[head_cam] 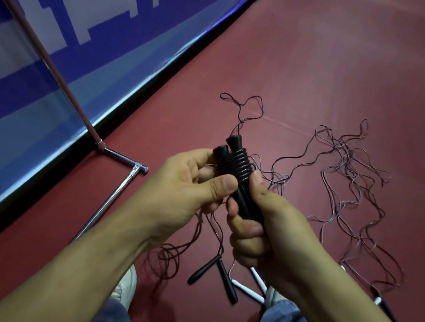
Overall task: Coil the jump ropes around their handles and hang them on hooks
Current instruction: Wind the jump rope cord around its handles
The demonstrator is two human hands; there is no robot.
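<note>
Jump-rope handles [238, 191], a black pair with cord [241, 162] coiled near the top, held over the red floor [326, 67]: my left hand [191, 187] pinches them, my right hand [267, 230] curls round their lower ends.

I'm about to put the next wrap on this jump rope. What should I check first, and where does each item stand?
1. Both black handles held side by side: ok, the right hand grips their lower ends.
2. Left hand steadying the handles near the top: ok.
3. Coil neat, turns lying next to each other: ok.
4. Loose tail free of the floor ropes: cannot tell, the thin strands overlap.
5. Hook in sight for hanging: not ok, only the rack base shows.
</note>
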